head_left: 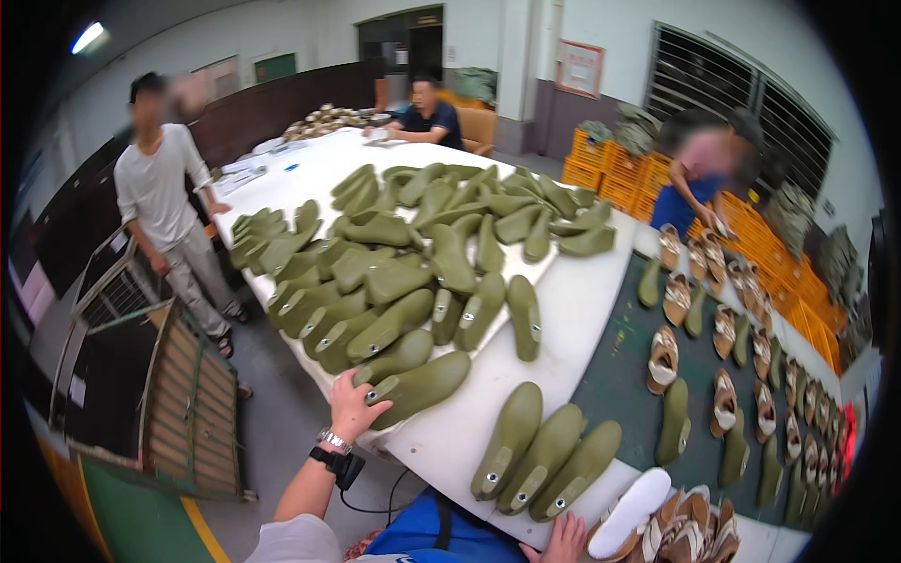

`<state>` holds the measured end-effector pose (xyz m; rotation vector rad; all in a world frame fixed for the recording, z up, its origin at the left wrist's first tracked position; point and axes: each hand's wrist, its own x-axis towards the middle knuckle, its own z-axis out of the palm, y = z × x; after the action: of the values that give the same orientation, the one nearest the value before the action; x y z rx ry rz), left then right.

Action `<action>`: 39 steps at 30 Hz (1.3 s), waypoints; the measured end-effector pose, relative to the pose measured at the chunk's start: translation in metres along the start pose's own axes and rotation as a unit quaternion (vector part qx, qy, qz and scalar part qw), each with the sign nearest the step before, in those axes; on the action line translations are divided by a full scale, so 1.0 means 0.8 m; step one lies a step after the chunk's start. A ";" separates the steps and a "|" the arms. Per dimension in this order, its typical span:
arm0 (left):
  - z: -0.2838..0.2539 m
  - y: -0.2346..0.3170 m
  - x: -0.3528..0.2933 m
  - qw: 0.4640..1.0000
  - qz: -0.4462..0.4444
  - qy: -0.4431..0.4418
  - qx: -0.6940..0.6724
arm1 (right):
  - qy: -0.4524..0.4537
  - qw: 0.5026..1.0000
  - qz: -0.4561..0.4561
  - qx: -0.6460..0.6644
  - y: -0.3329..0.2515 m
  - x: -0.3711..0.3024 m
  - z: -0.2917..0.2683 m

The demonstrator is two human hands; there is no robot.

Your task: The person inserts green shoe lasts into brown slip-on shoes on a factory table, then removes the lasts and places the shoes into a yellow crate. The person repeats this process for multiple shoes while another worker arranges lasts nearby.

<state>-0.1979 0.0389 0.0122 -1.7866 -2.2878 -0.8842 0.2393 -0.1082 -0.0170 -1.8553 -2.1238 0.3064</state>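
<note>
Left fingers [373, 414] pinch an olive-green, foot-shaped plastic last [424, 387] by its seven-o'clock heel, seemingly handiest; right fingers [569, 529] look spread.

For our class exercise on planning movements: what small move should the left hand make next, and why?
Probably draw the gripped olive-green shoe last toward the row of three lasts: the left hand already has its near end, and it lies at the pile's edge facing that row.

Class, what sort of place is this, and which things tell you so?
Probably a shoe workshop: green shoe lasts heaped on a white table, brown-and-white shoes in rows, and orange crates stacked behind.
</note>
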 end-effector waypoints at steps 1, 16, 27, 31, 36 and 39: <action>0.004 0.003 -0.004 1.000 0.004 0.025 -0.005 | 0.004 1.000 0.002 0.007 0.001 0.000 0.000; -0.016 0.102 0.042 0.980 0.175 -0.076 0.052 | 0.027 0.997 0.015 0.065 0.015 0.001 0.012; 0.177 0.329 0.242 0.924 0.153 -0.340 0.084 | 0.049 0.993 -0.009 0.102 0.019 0.003 0.011; 0.244 0.335 0.259 0.926 0.067 -0.365 0.069 | 0.014 0.994 0.009 0.108 0.022 0.004 0.011; 0.261 0.327 0.268 0.922 0.113 -0.365 0.066 | 0.014 0.990 0.017 0.137 0.026 0.003 0.019; 0.253 0.332 0.264 0.906 0.175 -0.375 0.090 | 0.003 0.989 0.021 0.146 0.027 0.004 0.022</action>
<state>0.0346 0.3580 0.0341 -2.6379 -2.1448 0.1160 0.2529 -0.1011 -0.0406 -1.7283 -1.9173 0.5880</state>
